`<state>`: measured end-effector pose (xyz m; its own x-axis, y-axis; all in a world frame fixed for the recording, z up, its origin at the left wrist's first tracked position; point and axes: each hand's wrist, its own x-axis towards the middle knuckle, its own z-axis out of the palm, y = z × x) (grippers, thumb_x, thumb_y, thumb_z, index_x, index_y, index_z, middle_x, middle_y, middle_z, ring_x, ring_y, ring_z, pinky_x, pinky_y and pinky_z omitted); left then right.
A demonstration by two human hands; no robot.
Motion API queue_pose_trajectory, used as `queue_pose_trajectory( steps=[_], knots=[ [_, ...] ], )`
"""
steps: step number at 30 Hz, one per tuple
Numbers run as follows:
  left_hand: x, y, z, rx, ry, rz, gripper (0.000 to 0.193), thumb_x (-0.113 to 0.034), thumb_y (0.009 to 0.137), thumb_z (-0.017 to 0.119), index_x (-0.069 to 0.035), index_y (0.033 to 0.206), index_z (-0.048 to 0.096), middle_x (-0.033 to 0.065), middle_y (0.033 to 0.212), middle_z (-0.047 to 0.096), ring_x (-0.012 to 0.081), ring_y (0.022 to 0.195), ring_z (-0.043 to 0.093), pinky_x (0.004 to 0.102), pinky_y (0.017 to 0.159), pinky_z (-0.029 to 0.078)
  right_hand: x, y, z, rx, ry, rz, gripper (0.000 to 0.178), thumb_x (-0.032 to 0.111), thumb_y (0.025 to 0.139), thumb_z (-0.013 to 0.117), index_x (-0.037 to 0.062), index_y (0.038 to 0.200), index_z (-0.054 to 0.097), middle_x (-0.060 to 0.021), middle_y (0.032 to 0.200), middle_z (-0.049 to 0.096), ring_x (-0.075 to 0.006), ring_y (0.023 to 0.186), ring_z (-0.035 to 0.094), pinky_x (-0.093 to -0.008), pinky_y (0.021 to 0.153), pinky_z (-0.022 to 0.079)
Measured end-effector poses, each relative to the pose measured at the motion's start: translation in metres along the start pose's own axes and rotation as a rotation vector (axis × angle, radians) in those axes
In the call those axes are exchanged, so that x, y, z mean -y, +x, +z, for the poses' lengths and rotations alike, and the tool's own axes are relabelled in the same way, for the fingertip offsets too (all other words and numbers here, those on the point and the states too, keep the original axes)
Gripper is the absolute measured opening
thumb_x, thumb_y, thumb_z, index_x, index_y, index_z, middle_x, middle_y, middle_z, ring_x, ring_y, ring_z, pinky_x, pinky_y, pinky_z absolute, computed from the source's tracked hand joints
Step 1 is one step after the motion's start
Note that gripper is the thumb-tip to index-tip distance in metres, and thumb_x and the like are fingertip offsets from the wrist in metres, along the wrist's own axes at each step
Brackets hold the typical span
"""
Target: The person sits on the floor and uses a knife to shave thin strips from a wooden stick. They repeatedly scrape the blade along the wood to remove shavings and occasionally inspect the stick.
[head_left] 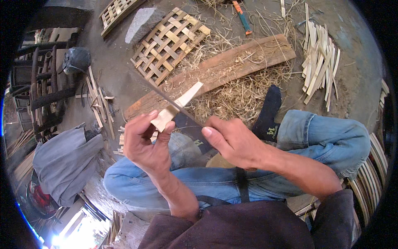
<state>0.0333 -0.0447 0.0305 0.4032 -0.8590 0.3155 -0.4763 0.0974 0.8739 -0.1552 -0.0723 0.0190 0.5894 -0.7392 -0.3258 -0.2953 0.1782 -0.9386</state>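
My left hand (147,137) pinches the near end of a short, pale bamboo strip (165,118) between thumb and fingers. The strip's narrower far part (190,93) points up and away to the right. A long, thin, dark knife blade (188,113) crosses over the strip's middle and runs off toward the upper left, where it blurs. Closed around the knife is my right hand (232,139), its thumb lying along the near end; the handle is hidden in the fist. Both hands hover above my crossed legs.
Beyond the hands lies a wooden plank (232,64) amid curly shavings (232,99). Farther off are a woven bamboo panel (172,43), a grey stone (143,23) and an orange-and-green tool handle (242,17). Cut strips (319,62) pile at right; a grey cloth (68,159) hangs at left.
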Motion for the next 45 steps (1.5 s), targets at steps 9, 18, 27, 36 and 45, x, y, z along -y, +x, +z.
queue_pose_trajectory(
  steps=[9,18,27,36,45],
  knots=[
    [-0.001,-0.002,-0.001,0.037,0.046,0.011,0.040,-0.012,0.067,0.087,-0.002,0.100,0.068,0.0056,0.098,0.060,0.0097,0.081,0.057,0.0205,0.065,0.047,-0.023,-0.002,0.001,-0.008,-0.109,-0.043,0.035,0.030,0.100,0.044,-0.0029,0.090,0.054,-0.0207,0.063,0.057,-0.0414,0.062,0.059,-0.0470,0.059,0.046],
    [0.003,0.000,-0.006,0.035,0.012,0.000,0.038,-0.013,0.069,0.086,-0.001,0.101,0.068,0.0064,0.101,0.060,0.0107,0.084,0.058,0.0214,0.066,0.049,-0.018,0.003,-0.002,0.031,-0.138,0.049,0.042,0.036,0.098,0.045,-0.0049,0.091,0.054,-0.0299,0.072,0.060,-0.0508,0.074,0.060,-0.0559,0.068,0.047],
    [0.008,0.002,-0.008,0.043,0.051,0.057,0.038,-0.016,0.070,0.087,-0.002,0.100,0.068,0.0079,0.101,0.061,0.0118,0.085,0.058,0.0214,0.066,0.049,-0.025,0.004,-0.001,0.004,-0.082,0.039,0.037,0.031,0.099,0.043,-0.0022,0.087,0.055,-0.0201,0.063,0.055,-0.0375,0.061,0.059,-0.0443,0.060,0.046],
    [0.006,-0.001,-0.010,0.051,0.084,0.070,0.039,-0.014,0.068,0.087,-0.002,0.098,0.067,0.0076,0.099,0.061,0.0115,0.083,0.058,0.0212,0.064,0.049,-0.011,-0.003,0.000,0.083,-0.020,-0.033,0.044,0.035,0.099,0.044,-0.0054,0.086,0.057,-0.0290,0.069,0.059,-0.0491,0.070,0.060,-0.0534,0.066,0.047],
    [0.003,-0.002,-0.005,0.042,0.045,0.043,0.042,-0.016,0.065,0.088,-0.001,0.097,0.066,0.0090,0.098,0.061,0.0147,0.088,0.062,0.0258,0.068,0.055,-0.026,0.018,-0.004,0.023,-0.027,0.099,0.042,0.035,0.099,0.044,-0.0033,0.088,0.056,-0.0264,0.066,0.058,-0.0483,0.068,0.059,-0.0528,0.064,0.046]
  ],
)
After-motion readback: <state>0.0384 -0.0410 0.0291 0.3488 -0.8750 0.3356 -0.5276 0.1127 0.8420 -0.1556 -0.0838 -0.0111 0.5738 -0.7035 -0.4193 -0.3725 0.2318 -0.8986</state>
